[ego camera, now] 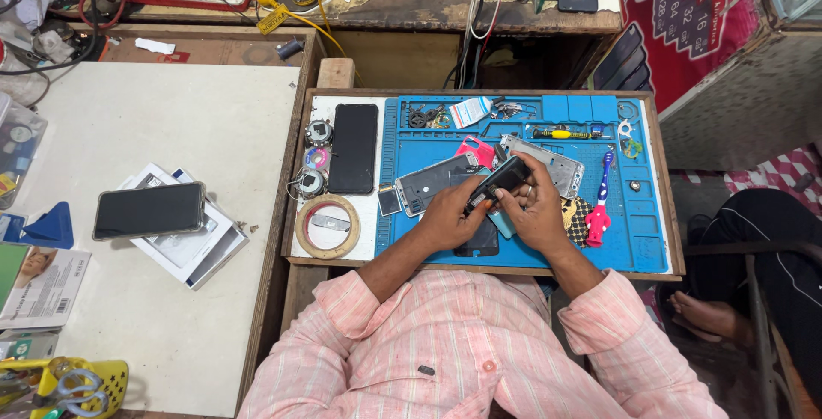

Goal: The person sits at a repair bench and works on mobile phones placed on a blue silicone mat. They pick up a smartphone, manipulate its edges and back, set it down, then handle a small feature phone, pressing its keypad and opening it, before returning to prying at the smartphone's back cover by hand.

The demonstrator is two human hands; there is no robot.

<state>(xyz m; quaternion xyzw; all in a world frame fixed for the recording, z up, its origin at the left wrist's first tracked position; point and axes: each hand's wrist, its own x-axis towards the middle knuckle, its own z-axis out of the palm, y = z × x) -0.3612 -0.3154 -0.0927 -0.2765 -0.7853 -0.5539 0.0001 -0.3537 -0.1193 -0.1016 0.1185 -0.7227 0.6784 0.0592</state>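
hands meet at the centre of the frame over a blue work mat [411, 243]. left hand [447, 213] and right hand [538, 212] both have fingers curled in a grasp around a small dark phone [499, 181], held tilted just above the mat, its upper end pointing to the upper right. under the hands lie a silver phone frame [428, 181], a second frame [556, 166] and a dark flat panel [479, 239]. a pink toothbrush [601, 201] lies on the right part of the mat, a yellow-handled screwdriver [561, 134] near its upper edge. left of the mat sit a black phone [353, 147] and a tape roll [327, 226]. further left, on the white table [171, 111], another black phone [149, 210] rests on papers.
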